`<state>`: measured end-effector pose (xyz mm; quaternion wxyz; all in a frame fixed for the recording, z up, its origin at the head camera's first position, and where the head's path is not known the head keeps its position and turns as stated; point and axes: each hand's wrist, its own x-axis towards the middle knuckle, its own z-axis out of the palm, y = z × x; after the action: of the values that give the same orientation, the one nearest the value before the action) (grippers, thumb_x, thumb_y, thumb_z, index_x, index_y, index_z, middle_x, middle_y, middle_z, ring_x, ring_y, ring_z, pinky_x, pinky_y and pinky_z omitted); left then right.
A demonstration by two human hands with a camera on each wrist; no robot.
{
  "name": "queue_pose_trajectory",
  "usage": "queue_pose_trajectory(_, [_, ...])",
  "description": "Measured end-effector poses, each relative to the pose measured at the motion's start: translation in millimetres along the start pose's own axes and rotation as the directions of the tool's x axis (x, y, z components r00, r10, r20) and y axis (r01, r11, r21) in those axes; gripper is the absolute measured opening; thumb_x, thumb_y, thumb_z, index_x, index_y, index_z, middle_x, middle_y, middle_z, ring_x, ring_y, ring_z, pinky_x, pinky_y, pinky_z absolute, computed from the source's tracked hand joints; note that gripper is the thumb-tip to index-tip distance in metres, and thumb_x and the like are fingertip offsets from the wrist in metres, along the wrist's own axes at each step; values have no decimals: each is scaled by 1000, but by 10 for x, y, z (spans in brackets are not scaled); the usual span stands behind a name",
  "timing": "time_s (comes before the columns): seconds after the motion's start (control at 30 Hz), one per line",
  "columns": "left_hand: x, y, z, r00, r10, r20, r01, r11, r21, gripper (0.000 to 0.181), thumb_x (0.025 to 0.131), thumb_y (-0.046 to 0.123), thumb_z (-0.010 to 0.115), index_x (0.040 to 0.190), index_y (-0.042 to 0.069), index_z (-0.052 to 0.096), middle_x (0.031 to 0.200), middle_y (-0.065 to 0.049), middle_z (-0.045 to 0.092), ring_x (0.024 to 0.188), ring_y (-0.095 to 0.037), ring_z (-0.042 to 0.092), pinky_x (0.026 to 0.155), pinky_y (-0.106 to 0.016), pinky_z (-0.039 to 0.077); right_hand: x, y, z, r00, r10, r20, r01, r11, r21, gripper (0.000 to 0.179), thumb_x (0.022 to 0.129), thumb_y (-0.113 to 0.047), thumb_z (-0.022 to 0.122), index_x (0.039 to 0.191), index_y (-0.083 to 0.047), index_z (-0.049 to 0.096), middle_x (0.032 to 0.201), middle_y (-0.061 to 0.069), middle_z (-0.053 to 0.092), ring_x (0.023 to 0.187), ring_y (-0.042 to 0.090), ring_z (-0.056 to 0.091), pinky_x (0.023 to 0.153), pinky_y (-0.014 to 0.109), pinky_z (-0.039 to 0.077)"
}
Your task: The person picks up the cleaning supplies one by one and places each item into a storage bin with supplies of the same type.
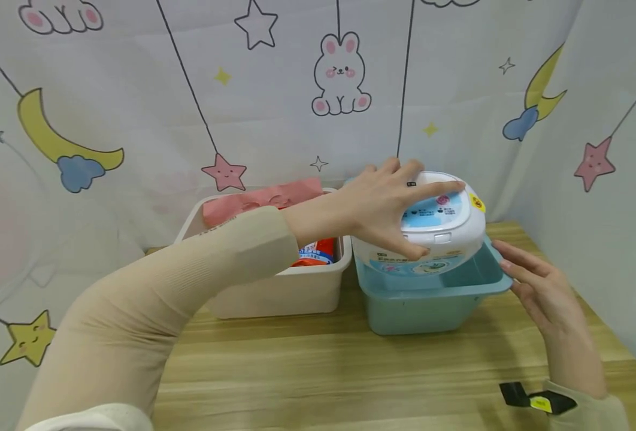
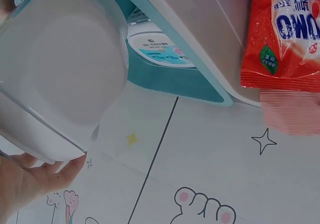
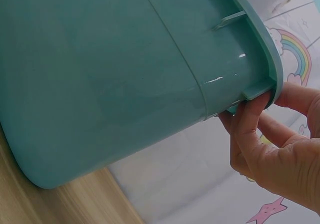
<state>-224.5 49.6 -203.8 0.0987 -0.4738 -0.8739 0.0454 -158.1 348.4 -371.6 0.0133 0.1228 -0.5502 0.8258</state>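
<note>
My left hand [image 1: 382,209] grips a white lidded plastic tub [image 1: 471,226] from above, its fingers spread across the lid. The tub is tilted over the teal bin [image 1: 420,314]; its underside faces the left wrist view. On the right, my right hand [image 1: 547,293] pinches the rim of that bin, thumb on one side and fingers beneath the lip, as the right wrist view also shows. Inside the teal bin, a second white container [image 2: 160,49] with a blue label is partly visible in the left wrist view.
Left of the teal bin stands a cream bin [image 1: 280,293] with a red OMO detergent bag [image 2: 285,44] and a pink package [image 1: 264,200]. Both bins sit on a wooden table [image 1: 318,371], against a printed cloth backdrop [image 1: 285,102] with side panels.
</note>
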Motion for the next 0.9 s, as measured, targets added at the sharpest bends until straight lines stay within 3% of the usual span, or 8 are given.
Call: queue_pose_trajectory(0.9, [263, 86, 433, 990, -62, 127, 66, 997, -31, 90, 74, 75, 51, 150, 47, 11, 143, -1, 36, 116, -18, 38, 87, -35, 44, 2, 24, -7, 1000, 3, -16, -3, 1000, 14, 38, 97, 7, 43, 127, -7, 62, 121, -4, 67, 101, 6, 64, 80, 18, 55])
